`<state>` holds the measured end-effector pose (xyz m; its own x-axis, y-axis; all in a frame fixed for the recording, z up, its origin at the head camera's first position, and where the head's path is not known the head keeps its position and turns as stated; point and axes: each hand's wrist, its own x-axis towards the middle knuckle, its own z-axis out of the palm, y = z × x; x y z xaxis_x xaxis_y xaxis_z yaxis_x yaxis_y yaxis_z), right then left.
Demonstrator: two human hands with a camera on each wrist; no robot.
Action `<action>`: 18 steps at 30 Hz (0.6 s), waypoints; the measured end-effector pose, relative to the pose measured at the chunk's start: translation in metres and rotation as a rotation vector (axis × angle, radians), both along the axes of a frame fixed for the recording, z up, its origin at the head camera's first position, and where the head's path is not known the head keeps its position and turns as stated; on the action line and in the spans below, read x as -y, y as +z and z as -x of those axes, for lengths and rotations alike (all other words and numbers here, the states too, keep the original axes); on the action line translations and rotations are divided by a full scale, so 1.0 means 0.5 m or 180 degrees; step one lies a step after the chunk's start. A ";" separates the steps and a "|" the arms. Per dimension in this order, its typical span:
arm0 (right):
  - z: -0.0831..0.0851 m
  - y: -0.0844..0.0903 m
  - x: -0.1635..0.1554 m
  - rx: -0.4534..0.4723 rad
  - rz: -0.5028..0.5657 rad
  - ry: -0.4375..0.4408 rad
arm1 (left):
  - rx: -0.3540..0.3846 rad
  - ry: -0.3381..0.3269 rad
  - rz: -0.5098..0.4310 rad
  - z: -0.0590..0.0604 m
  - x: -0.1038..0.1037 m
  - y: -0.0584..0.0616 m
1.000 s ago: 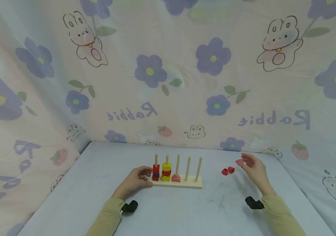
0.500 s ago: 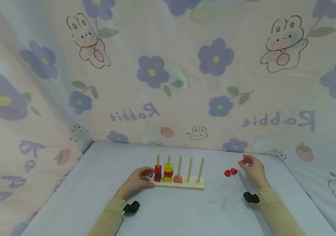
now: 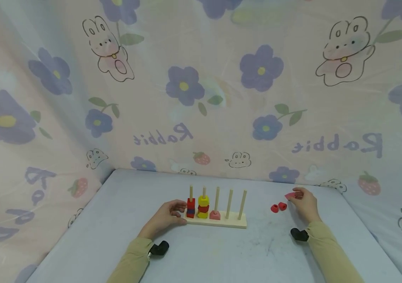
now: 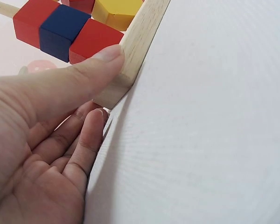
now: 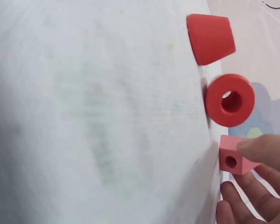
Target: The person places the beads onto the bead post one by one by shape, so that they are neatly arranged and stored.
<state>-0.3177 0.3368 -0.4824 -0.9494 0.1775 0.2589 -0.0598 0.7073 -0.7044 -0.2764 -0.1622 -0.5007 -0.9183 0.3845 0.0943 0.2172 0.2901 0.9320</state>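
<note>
Wooden five-peg stacking rack mid-table; left hand at its left end. Two red round pieces lie well right of rack; right hand just right of them, holding a pink drilled block

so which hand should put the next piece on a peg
Probably the right hand: it already pinches the pink block, while the left hand grips the end of the wooden base, steadying it.
</note>
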 end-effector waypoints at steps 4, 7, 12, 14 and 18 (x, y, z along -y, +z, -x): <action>0.003 -0.012 -0.001 -0.0043 -0.0007 -0.0047 | 0.0002 0.0027 0.0060 0.007 0.001 -0.014; 0.001 -0.018 -0.003 -0.0049 0.0027 -0.0120 | 0.0002 0.0032 0.0105 0.008 -0.002 -0.017; -0.004 -0.018 -0.002 0.0010 0.0162 -0.0155 | -0.0007 0.0047 0.0109 0.008 -0.002 -0.015; -0.007 -0.016 0.000 0.0014 0.0183 -0.0133 | -0.0026 0.0041 0.0064 0.007 -0.002 -0.013; -0.014 -0.003 0.009 -0.0151 0.0194 -0.0051 | -0.0033 0.0012 -0.0007 -0.001 0.000 0.001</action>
